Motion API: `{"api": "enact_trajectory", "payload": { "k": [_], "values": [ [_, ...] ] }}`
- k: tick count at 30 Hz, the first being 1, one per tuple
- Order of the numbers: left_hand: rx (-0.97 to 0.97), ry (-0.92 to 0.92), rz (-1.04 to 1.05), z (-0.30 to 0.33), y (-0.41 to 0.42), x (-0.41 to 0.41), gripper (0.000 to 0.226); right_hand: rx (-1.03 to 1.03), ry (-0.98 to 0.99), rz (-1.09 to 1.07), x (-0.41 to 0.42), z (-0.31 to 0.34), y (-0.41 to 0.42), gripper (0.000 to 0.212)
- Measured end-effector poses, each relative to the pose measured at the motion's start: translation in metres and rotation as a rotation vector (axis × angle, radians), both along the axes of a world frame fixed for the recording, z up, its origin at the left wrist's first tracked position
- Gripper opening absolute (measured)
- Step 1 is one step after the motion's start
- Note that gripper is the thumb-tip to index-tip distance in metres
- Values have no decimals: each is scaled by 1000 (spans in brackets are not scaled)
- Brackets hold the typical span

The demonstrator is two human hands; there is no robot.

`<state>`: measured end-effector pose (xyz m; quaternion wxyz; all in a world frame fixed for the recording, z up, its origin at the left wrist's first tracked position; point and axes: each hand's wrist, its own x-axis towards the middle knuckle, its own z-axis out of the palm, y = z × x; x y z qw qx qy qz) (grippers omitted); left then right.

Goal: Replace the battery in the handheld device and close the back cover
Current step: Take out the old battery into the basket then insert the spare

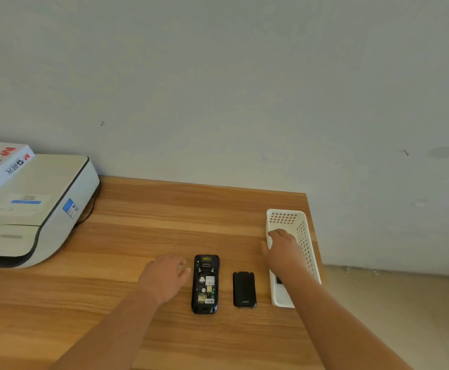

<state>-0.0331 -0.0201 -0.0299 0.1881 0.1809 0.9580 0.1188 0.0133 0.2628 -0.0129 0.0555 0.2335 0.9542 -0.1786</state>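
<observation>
Two steps remain: handheld device lies open, empty; back cover off; left hand flat, empty; right hand reaches into white basket at the table's right edge, grip hidden.

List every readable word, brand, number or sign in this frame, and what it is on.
"M&G", red and upside down: white box on the printer.
Printer stickers: too blurred.
Labels inside handheld device: too small.
Grey print on back cover: illegible.
</observation>
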Motion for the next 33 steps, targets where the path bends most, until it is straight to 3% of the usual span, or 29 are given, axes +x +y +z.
{"api": "enact_trajectory", "payload": {
  "k": [8, 11, 23, 33],
  "values": [
    [-8, 0, 65, 1, -51, -5, 19, 74, -56, 336, 1, -16, -79, 43],
    [-24, -10, 75, -2, -66, -4, 24, 84, -115, 391, 6, -26, -102, 45],
    [-53, -49, 37, -29, -90, -9, 28, 38, -226, 391, 17, -48, -120, 55],
    [-157, -64, -142, -53, -79, -18, 54, 33, -240, 270, 33, -53, -91, 55]
  ]
}}
